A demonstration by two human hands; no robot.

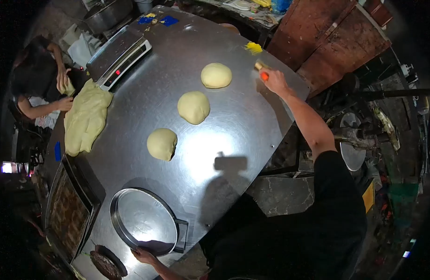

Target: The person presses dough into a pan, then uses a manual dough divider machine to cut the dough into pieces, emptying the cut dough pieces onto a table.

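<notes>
My right hand point(274, 80) is stretched far over the shiny counter point(252, 121), with its fingers folded tight around a small tool point(258, 66). The tool has a tan end and an orange bit; it might be a brush, but it is too small to tell. It is near a yellow smear point(253, 48), maybe because the yellow stuff goes with it. My left hand point(144, 257) is down at the edge of a round pan point(145, 214), touching the rim, I guess to keep the pan from sliding. I cannot tell if those fingers are pinching the rim, since part of them is hidden. The pan is at my end of the counter, and its handle point(185, 233) points to the right. Between my hands are three balls of dough: the far ball point(216, 75), the middle ball point(194, 107) and the near ball point(162, 144). They sit in a slanted row, well apart, I think so they do not stick together. Across from me, a big floppy piece of dough point(88, 116) lies just beside the scale point(126, 63), perhaps so bits can be weighed easily. Another person's hand point(63, 104) is right at that dough's edge.
</notes>
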